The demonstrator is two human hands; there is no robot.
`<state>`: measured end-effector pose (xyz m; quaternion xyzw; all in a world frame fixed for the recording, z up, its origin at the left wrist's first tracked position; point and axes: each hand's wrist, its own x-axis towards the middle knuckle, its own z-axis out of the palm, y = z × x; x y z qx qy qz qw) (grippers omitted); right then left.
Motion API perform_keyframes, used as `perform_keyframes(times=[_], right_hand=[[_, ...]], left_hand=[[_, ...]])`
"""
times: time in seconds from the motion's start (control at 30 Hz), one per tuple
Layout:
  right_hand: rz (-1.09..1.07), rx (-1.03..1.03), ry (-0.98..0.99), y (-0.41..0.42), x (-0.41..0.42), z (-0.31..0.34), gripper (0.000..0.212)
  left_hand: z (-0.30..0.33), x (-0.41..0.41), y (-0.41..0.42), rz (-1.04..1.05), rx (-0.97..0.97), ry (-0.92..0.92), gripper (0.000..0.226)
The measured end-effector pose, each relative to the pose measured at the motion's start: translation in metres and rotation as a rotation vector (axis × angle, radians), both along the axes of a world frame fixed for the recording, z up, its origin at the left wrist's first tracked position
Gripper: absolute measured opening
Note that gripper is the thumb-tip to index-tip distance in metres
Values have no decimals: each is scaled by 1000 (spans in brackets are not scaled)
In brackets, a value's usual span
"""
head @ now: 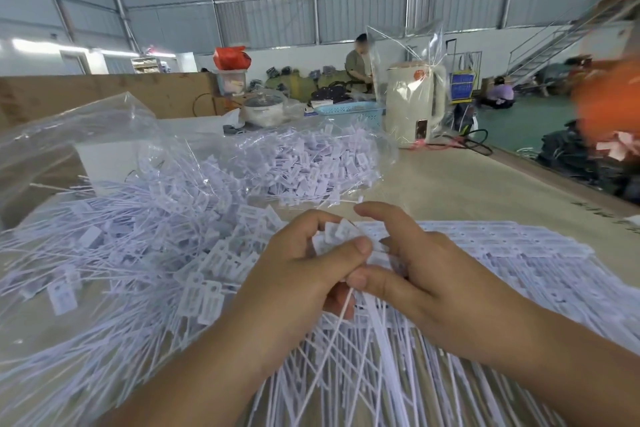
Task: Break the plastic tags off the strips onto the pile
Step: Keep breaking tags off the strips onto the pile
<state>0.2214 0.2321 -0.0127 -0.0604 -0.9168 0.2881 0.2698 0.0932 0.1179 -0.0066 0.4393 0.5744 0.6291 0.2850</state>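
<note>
My left hand (304,267) and my right hand (412,263) meet at the middle of the view over the table. Both pinch a small bunch of white plastic tags (341,230) whose thin tails run down between the hands. Under the hands and off to the right lie flat strips of joined tags (502,246), their tails fanning toward me. A loose pile of separated tags (166,246) spreads across the left side of the table.
A clear plastic bag (311,156) holding more tags lies behind the pile. Farther back stand a cream kettle (414,104), a blue basket (349,111) and a cardboard wall (104,94). Bare tabletop (467,184) shows at right. People work in the background.
</note>
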Motion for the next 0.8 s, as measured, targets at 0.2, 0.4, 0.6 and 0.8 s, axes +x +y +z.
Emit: perform_keyframes(times=[0.2,0.4,0.6,0.8], right_hand=[[-8,13,-45,-2,3,2,79],[-9,39,-87,-1,3,0,73],[-58,48,-58,6,8,7,26],[-59,100,-77,6,8,10,41]], left_hand=[[3,-4,-1,-70,-46,-86,25],[1,-9,1,2,-30,7,21],[7,-24,-1,183,74,10,16],[6,-20,-1,125,5,74,34]])
